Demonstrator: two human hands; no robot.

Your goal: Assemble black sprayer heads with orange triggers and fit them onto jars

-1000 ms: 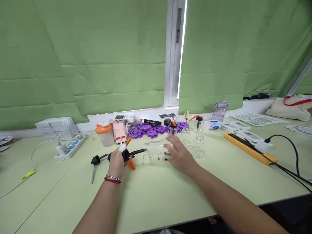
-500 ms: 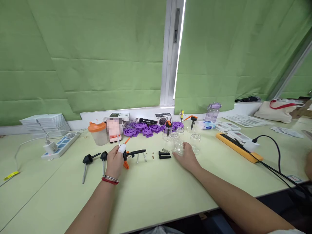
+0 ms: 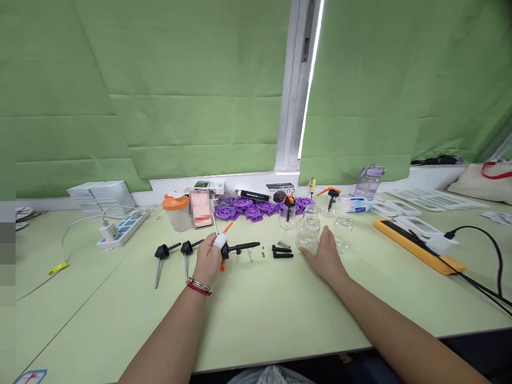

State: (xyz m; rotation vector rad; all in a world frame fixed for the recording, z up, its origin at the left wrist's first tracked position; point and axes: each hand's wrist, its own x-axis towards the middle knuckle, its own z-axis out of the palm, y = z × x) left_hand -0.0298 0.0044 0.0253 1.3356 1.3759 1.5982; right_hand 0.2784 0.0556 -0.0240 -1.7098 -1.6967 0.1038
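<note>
My left hand (image 3: 208, 260), a white wrap on its thumb, is closed around a black pump head (image 3: 224, 250) with a metal tube pointing up, an orange part and a black rod reaching right. My right hand (image 3: 328, 257) curls its thumb and fingers about a clear glass bottle (image 3: 308, 232) standing on the table. Between the hands lie small metal pins (image 3: 250, 255), tiny brown bits (image 3: 263, 252), a spring (image 3: 284, 245) and two black plastic pieces (image 3: 282, 255). Two similar black heads with metal tubes (image 3: 162, 252) rest left of my left hand.
Purple plastic wheel-like parts (image 3: 254, 213) are heaped at the back. Glass bottles with black-and-orange heads (image 3: 288, 210) stand behind my right hand. An orange-lidded cup (image 3: 176, 213) and white power strip (image 3: 124, 230) are left; a yellow power strip (image 3: 416, 246) with cables is right.
The view has swung left, so everything appears farther right. Both hands keep their holds, with little visible movement against the table.
</note>
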